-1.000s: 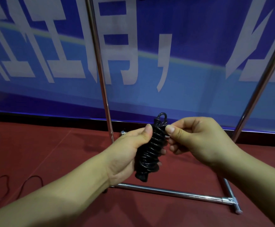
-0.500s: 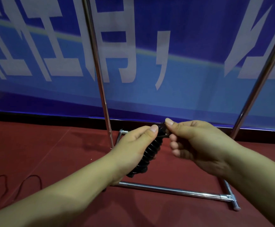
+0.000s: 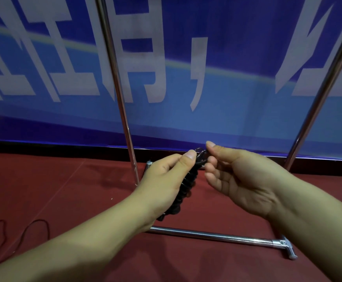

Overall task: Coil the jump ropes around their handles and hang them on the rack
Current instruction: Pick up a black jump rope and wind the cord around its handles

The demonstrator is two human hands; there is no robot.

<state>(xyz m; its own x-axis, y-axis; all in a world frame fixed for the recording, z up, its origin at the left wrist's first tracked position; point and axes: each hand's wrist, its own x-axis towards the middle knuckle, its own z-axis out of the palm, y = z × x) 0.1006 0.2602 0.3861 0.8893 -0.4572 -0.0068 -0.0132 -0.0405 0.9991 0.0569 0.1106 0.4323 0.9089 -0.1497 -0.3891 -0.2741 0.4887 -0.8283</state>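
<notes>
1. Since a second ago the coiled jump rope [image 3: 187, 185] is being tipped from nearly upright to a slant, its top end leaning away from the person and its lower end tucked under the left palm; both hands are being carried slightly further from the camera, towards the foot of the rack [image 3: 210, 237].
2. The bundle is being gripped by the left hand [image 3: 167, 180], thumb pressed on top near the upper end and fingers curled round the far side, apparently so that the black turns are being kept tight on the handles and stopped from springing loose.
3. The small loop at the top of the bundle is being pinched by the right hand [image 3: 241, 178] between thumb and forefinger [image 3: 212, 145], while the other fingers are being left loosely curled below. This is being judged as the rope's end being tucked or locked, and possibly shaped into something to hang by.
4. The bundle is being held in the air, low down, between the rack's two upright poles [image 3: 115, 82] and above the red floor [image 3: 74, 180]; it is not yet being hung.
5. A second rope [image 3: 23, 231] is being left uncoiled on the floor at the lower left, so the task is being judged as partly done.
</notes>
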